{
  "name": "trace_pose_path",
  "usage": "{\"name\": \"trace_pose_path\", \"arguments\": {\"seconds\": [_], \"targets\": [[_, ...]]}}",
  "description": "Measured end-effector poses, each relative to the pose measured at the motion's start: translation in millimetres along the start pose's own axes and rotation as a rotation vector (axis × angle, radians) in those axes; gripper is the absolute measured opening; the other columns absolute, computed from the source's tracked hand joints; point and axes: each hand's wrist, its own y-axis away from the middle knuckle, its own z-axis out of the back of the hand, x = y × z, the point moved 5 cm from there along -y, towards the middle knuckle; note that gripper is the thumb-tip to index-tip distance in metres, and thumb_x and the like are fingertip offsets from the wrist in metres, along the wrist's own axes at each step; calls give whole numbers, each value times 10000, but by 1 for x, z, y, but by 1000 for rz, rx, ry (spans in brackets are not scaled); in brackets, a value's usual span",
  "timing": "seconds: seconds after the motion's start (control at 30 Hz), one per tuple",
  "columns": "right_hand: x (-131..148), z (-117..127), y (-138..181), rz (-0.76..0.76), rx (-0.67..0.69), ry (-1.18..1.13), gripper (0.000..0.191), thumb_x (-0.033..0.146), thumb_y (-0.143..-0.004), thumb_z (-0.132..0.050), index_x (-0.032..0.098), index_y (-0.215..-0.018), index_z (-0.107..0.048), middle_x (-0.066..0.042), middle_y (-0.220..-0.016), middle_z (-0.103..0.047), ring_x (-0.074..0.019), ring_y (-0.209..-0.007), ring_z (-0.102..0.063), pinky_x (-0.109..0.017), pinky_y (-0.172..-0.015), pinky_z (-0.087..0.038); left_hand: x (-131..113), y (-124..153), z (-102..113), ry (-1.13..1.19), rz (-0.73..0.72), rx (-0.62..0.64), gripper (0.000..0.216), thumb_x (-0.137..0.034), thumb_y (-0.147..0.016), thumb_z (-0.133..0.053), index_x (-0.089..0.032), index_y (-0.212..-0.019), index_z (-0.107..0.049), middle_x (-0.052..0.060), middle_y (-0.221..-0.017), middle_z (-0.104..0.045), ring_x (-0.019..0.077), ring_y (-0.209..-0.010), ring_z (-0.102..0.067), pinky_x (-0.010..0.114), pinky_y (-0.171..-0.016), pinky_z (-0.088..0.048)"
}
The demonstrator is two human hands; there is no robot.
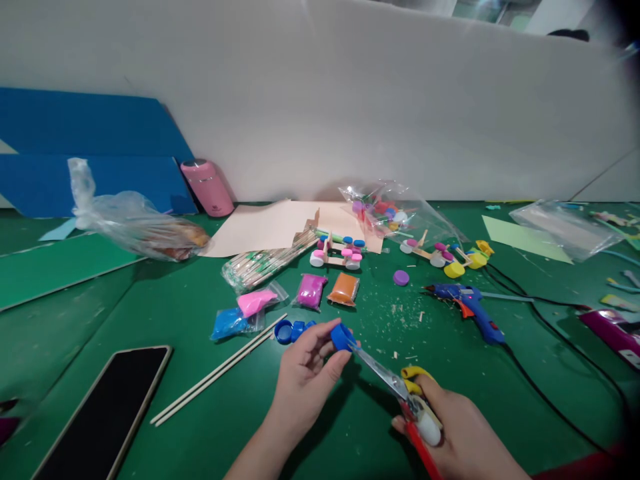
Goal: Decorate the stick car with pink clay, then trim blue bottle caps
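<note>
My left hand (307, 367) pinches a blue bottle cap (342, 337) between thumb and fingers. In my right hand (453, 427) is a pair of scissors (387, 379) with yellow and red handles; the blade tips meet the cap's near right rim. Whether they pierce it I cannot tell. More blue caps (284, 331) lie just behind my left hand, partly hidden by it. Two wooden sticks (220, 370) lie side by side to the left. Beyond the caps are packets of clay: blue (230, 323), pink (256, 302), purple (311, 291) and orange (344, 289).
A blue glue gun (467, 307) with a black cord lies at right. Behind are small wheeled models (340, 253), a bundle of sticks (270, 263) and a bag of caps (395, 213). A phone (107, 413) lies front left; a pink flask (207, 187) leans on the wall.
</note>
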Motion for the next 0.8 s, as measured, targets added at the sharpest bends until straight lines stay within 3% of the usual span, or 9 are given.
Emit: {"name": "trace_pose_path", "arguments": {"seconds": [0.2,0.6,0.8], "targets": [[-3,-6,-1,-11,-13,-40,227,397,-707,-508,211,-833,-477,-3,-623,-615,-166,-504,-556,-235,-463,-359,2,-1,0,15,37,-2,317,-241,-679,-635,-163,-982,-587,77,-867,-691,198,-779,-656,277,-711,-515],[10,2,2,-55,138,-127,233,337,-619,-578,223,-760,-432,32,-596,-543,-122,-493,-485,-197,-449,-323,-8,-1,0,-29,17,-19,319,-195,-660,-643,-185,-975,-591,47,-866,-680,186,-793,-650,275,-737,-508],[15,5,3,-19,176,-209,198,336,-648,-554,214,-726,-418,50,-556,-483,-94,-462,-407,-181,-420,-291,-10,-1,-2,-33,42,-33,275,-203,-657,-645,-170,-925,-593,16,-747,-676,148,-694,-645,224,-647,-509]]}}
